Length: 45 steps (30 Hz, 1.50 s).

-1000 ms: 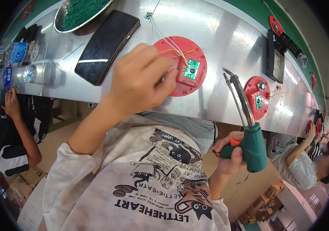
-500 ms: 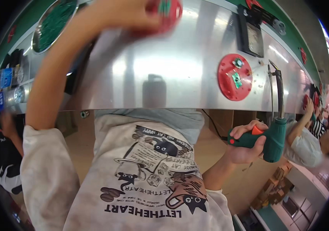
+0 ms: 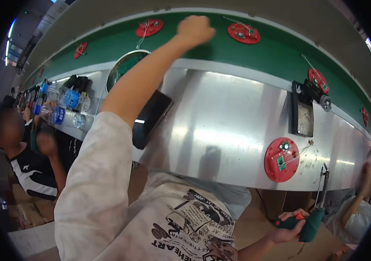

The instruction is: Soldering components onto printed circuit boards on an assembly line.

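Observation:
My left hand (image 3: pixel 196 31) reaches far out over the green strip behind the metal bench. Its back faces me and the fingers look curled in, hiding whatever they may hold. Right of it on the strip lies a red disc (image 3: pixel 243 33) with a small green board and wires. Low on the right, my right hand (image 3: pixel 290 226) grips a dark green soldering gun (image 3: pixel 312 224) with an orange-red trigger. The gun's tip points up past the bench's front edge. On the bench beside it rests another red disc (image 3: pixel 276 167), carrying a green board, a round part and thin wires.
A metal bowl (image 3: pixel 112 75) of green parts stands left, partly behind my arm, near a black tray (image 3: pixel 150 117). Water bottles (image 3: pixel 73 99) lie farther left. Back right are a black holder (image 3: pixel 303 115) and more red discs. People (image 3: pixel 42 152) sit on both sides.
The view has swung up and left. My left hand, earlier holding a red disc over the bench, is now over the green strip with no disc visible in it. My right hand still holds the soldering gun.

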Available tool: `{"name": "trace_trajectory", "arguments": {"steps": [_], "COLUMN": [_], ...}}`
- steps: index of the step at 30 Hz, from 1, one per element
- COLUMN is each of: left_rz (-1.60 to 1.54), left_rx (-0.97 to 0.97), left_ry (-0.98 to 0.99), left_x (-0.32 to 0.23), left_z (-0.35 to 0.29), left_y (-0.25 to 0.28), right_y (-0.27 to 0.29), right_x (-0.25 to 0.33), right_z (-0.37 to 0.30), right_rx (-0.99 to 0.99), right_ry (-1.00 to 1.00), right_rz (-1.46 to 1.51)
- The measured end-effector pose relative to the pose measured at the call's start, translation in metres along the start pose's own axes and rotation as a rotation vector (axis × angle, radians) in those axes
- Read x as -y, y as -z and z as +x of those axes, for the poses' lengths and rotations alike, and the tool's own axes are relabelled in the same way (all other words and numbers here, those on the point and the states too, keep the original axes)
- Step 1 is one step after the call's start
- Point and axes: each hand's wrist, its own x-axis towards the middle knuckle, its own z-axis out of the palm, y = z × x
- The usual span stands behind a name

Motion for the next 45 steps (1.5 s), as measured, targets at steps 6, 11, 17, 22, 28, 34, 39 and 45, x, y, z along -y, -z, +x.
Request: {"name": "trace_trajectory", "arguments": {"steps": [6,11,17,22,28,34,39,45], "left_rz": [0.185,0.028,-0.083,-0.377,-0.545,-0.425,-0.559,-0.43], "left_rx": [-0.053,-0.017,0.019,0.304,0.269,0.298,-0.151,-0.258], "left_ry": [0.527,0.687,0.638,0.127,-0.234,-0.268,-0.252,0.067], "left_x": [0.14,0.189,0.251,0.226,-0.003,-0.019,0.013,0.083], "left_z": [0.019,0.026,0.057,0.045,-0.122,-0.243,-0.256,-0.234], "left_y": [0.02,-0.01,-0.028,0.0,0.05,0.058,0.064,0.084], "right_y": [0.002,0.002,-0.01,-0.033,-0.047,-0.065,-0.059,-0.07], "right_x": [0.0,0.002,0.001,0.0,0.003,-0.016,-0.022,-0.023], "right_z": [0.009,0.015,0.025,0.029,0.009,-0.006,-0.005,-0.004], "right_rx": [-0.042,-0.093,0.047,0.1,0.148,0.302,0.35,0.335], "right_ry": [0.045,0.016,-0.026,0.019,-0.01,-0.072,-0.057,-0.073], "right_rz": [-0.019,-0.03,0.13,0.038,0.037,0.101,0.131,0.077]}}
